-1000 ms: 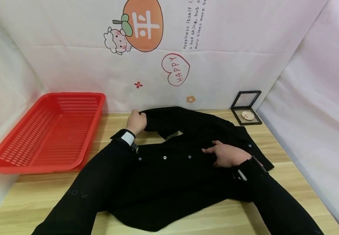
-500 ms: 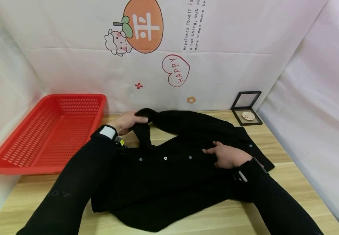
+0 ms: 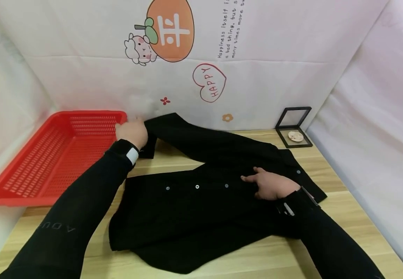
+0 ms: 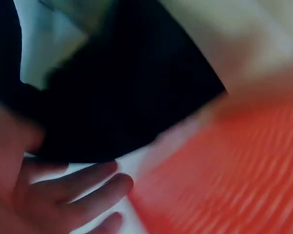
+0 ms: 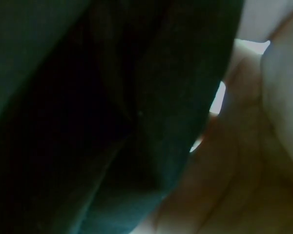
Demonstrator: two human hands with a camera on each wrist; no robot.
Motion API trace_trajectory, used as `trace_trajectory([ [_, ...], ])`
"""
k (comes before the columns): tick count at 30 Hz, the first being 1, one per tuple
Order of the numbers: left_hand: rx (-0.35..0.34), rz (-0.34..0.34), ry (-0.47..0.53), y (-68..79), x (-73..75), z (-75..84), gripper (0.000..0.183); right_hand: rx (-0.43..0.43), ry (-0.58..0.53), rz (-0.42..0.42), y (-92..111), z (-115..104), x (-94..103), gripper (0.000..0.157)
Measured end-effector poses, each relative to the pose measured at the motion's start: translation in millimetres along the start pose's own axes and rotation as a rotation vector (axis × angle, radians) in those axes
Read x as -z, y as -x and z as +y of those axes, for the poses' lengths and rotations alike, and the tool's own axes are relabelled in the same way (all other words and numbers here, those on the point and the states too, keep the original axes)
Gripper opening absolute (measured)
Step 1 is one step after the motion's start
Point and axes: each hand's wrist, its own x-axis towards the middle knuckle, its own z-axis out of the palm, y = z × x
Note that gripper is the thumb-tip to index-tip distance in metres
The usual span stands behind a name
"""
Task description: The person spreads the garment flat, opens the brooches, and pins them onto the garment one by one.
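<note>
A black button-up shirt (image 3: 194,217) lies across the wooden table, its row of small buttons running left to right. My left hand (image 3: 132,132) pinches the end of one sleeve (image 3: 177,133), which stretches along the shirt's far side. In the left wrist view the black cloth (image 4: 122,92) passes between the thumb and the spread fingers (image 4: 95,195). My right hand (image 3: 272,185) rests on the shirt's right part, index finger and thumb extended; dark cloth (image 5: 156,122) fills much of the right wrist view beside the palm.
A red plastic basket (image 3: 23,201) stands at the left, its right rim close to my left hand. A small black frame (image 3: 293,146), propped like an L with a pale disc (image 3: 296,136), is at the back right. White printed cloth (image 3: 274,77) walls the table.
My left hand has moved left toward the basket, drawing the sleeve out straighter along the back and away from the shirt body. My right hand has stayed in place.
</note>
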Motion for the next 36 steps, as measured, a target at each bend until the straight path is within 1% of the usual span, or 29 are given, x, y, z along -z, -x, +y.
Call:
trace_trajectory([
  [2, 0.002, -0.085, -0.045, 4.4, -11.6, 5.4, 0.062, 0.004, 0.009, -0.003, 0.2, 0.8, -0.2, 0.063],
  [3, -0.004, -0.103, -0.060, 7.9, -17.9, 10.8, 0.066, 0.005, 0.010, -0.004, 0.1, 1.1, -0.2, 0.063],
  [5, -0.045, -0.107, -0.106, 17.8, -27.9, 26.5, 0.066, 0.006, 0.017, 0.001, 0.1, 0.7, 0.2, 0.063],
  [6, -0.069, -0.106, -0.099, 23.5, -31.5, 35.6, 0.065, 0.003, 0.014, 0.006, 0.2, 0.3, 0.4, 0.063],
  [7, -0.104, -0.112, -0.084, 28.8, -36.3, 44.3, 0.062, 0.000, 0.012, 0.009, 0.7, -0.1, 0.4, 0.063],
  [8, -0.156, -0.132, -0.060, 34.8, -40.0, 52.7, 0.059, -0.001, 0.011, 0.011, 1.2, -0.7, 0.4, 0.063],
  [10, -0.275, -0.204, 0.006, 47.9, -45.5, 67.6, 0.057, -0.005, 0.011, 0.015, 1.9, -2.1, -0.3, 0.063],
  [12, -0.390, -0.270, 0.059, 61.1, -50.4, 77.9, 0.061, -0.008, 0.010, 0.021, 3.0, -3.2, -1.9, 0.063],
  [14, -0.501, -0.291, 0.078, 71.6, -55.8, 82.3, 0.060, 0.002, 0.024, 0.038, 4.2, -4.2, -3.7, 0.063],
  [16, -0.591, -0.272, 0.095, 79.0, -60.9, 82.7, 0.055, 0.002, 0.023, 0.065, 5.6, -3.9, -5.8, 0.062],
  [17, -0.632, -0.257, 0.112, 81.5, -62.7, 82.0, 0.049, 0.002, 0.030, 0.085, 6.2, -3.5, -6.8, 0.060],
  [19, -0.718, -0.253, 0.167, 84.0, -66.6, 80.5, 0.035, 0.003, 0.036, 0.112, 7.9, -2.6, -7.4, 0.052],
  [21, -0.799, -0.280, 0.227, 85.0, -69.0, 80.3, 0.028, -0.006, 0.018, 0.105, 9.9, -2.1, -7.0, 0.040],
  [23, -0.858, -0.304, 0.261, 85.5, -70.6, 81.0, 0.032, -0.016, 0.012, 0.074, 10.1, -3.7, -3.5, 0.029],
  [25, -0.910, -0.313, 0.272, 87.2, -72.4, 84.0, 0.037, -0.021, 0.011, 0.062, 8.8, -8.1, 1.5, 0.022],
  [27, -0.953, -0.292, 0.263, 91.2, -73.8, 88.6, 0.042, -0.011, 0.016, 0.089, 5.0, -14.9, 5.8, 0.026],
  [30, -1.042, -0.263, 0.256, 99.5, -73.7, 97.3, 0.039, 0.038, 0.039, 0.157, -5.2, -26.1, 9.6, 0.046],
  [31, -1.071, -0.256, 0.256, 102.0, -73.4, 100.0, 0.038, 0.054, 0.037, 0.163, -8.9, -29.2, 9.7, 0.053],
  [32, -1.090, -0.264, 0.256, 104.2, -72.2, 102.3, 0.035, 0.064, 0.031, 0.149, -12.4, -31.4, 9.4, 0.059],
  [34, -1.095, -0.298, 0.277, 105.8, -68.0, 105.3, 0.027, 0.064, 0.027, 0.098, -17.4, -34.4, 8.6, 0.067],
  [35, -1.080, -0.306, 0.290, 104.1, -66.0, 105.1, 0.024, 0.061, 0.019, 0.073, -18.9, -35.0, 8.4, 0.069],
  [36, -1.046, -0.309, 0.303, 100.6, -63.9, 103.6, 0.021, 0.054, 0.014, 0.051, -19.8, -35.3, 8.3, 0.070],
])
